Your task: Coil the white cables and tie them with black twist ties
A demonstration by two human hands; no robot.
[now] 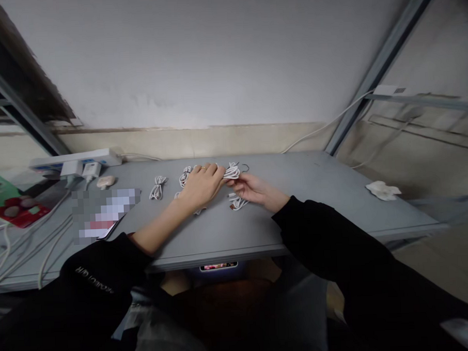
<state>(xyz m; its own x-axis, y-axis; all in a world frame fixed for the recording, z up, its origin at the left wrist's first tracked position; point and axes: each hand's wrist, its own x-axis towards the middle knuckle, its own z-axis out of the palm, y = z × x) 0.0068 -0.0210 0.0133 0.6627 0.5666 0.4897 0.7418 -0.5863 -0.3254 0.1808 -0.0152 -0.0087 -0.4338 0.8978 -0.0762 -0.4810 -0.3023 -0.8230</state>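
Note:
A coiled white cable (232, 171) is held up just above the desk between my two hands. My left hand (204, 186) closes on its left side, palm down, and covers part of the coil. Fingers curled, my right hand (253, 188) pinches the coil from the right and below. A thin black tie (246, 168) sticks out beside the coil, above my right fingers. Under my right hand lies another white cable bundle (239, 202). Further bundles rest to the left, one white cable bundle (158, 188) apart and another cable bundle (185, 175) behind my left hand, which partly hides others.
On the left of the grey desk (298, 219) are a power strip (78, 159) with chargers, a small white case (106, 181), a phone (111, 214) and loose cords. Crumpled tissue (383, 190) lies at the right. Metal posts stand at both sides, with a wall behind.

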